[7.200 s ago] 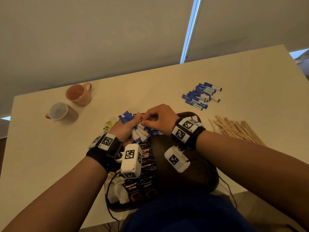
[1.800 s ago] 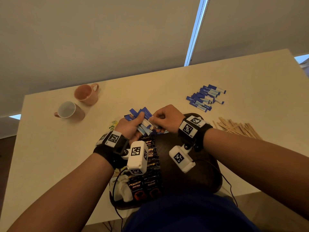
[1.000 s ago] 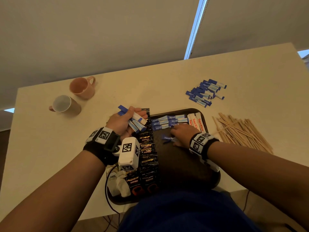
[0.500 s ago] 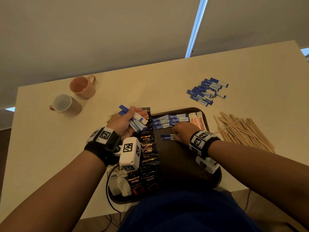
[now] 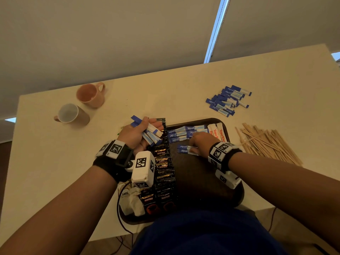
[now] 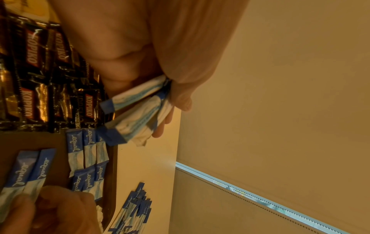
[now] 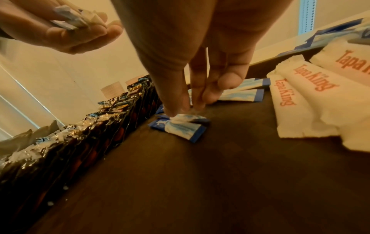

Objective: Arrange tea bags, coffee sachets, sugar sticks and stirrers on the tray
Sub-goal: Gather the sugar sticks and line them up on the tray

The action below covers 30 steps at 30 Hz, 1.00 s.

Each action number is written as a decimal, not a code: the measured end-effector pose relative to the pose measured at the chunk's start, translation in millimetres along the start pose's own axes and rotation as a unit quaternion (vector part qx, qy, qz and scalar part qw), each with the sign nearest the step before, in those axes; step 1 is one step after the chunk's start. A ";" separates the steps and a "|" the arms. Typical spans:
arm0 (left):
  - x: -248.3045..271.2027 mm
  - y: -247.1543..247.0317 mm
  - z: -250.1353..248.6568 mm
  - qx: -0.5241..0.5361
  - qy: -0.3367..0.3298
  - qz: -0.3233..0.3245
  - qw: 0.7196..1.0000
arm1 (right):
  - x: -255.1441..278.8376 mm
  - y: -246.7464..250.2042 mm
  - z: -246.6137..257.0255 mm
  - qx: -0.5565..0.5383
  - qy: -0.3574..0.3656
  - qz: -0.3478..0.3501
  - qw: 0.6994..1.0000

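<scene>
A pale desk [image 5: 184,92] carries a dark brown tray [image 5: 202,173] at its near edge, in front of the person. Two mugs stand at the far left of the desk: a pink mug [image 5: 91,94] and, just beside it and nearer, a brown mug [image 5: 72,115] with a pale inside. To the right of the tray lies a loose heap of wooden stirrers [image 5: 266,142], and beyond it, well apart from the tray, a pile of blue and white sugar sticks [image 5: 227,100].

On the tray, black coffee sachets [image 5: 163,166] run in a row along the left side, with crumpled white tea bags [image 5: 131,201] at the near left corner. Along the far edge lies a line of sugar sticks [image 5: 185,133], and white paper packets with red lettering [image 5: 216,131] fill the far right corner.

The left hand [image 5: 136,135] hovers over the tray's far left corner, its grip curled round a fanned bundle of sugar sticks [image 5: 150,133] [image 6: 138,110]. The right hand [image 5: 201,142] reaches down onto the tray floor, fingers [image 7: 196,88] straight and pointing downward, their tips pressing on two sugar sticks [image 5: 184,149] [image 7: 180,126] that lie side by side just below the far line; its grip is narrow and closes round nothing.
</scene>
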State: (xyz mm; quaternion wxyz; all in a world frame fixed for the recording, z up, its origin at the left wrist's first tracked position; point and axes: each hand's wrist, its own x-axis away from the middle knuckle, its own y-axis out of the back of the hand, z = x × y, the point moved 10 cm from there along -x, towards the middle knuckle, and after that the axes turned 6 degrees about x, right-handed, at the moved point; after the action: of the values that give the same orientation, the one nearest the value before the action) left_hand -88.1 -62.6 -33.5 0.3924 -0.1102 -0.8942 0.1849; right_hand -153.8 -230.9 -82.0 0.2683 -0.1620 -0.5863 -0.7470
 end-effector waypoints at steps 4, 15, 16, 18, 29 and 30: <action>-0.7 0.4 -0.7 -0.011 -0.002 0.002 1.000 | -2.2 -5.5 2.4 0.008 -0.010 0.007 1.000; 1.1 5.9 -2.2 0.001 0.007 -0.016 1.000 | -20.6 4.1 28.8 0.032 0.036 -0.016 0.999; 1.2 6.5 -2.6 0.002 0.006 -0.018 1.000 | -19.6 4.8 28.3 0.033 0.040 -0.020 0.998; 1.4 6.5 -2.9 0.008 0.005 -0.019 1.000 | -16.5 4.0 26.5 0.035 0.048 -0.023 0.998; 1.4 3.3 -1.3 0.019 0.007 -0.016 1.000 | -17.1 -4.1 33.2 0.105 0.081 -0.011 0.991; 1.5 3.4 -1.7 0.020 0.006 -0.016 1.000 | -17.9 -3.6 33.5 0.106 0.083 -0.011 0.991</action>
State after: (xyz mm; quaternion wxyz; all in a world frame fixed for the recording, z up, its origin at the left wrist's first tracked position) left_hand -87.6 -58.6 -32.8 0.4031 -0.0888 -0.8895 0.1960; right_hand -143.9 -194.2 -86.1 0.3230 -0.0637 -0.6394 -0.6948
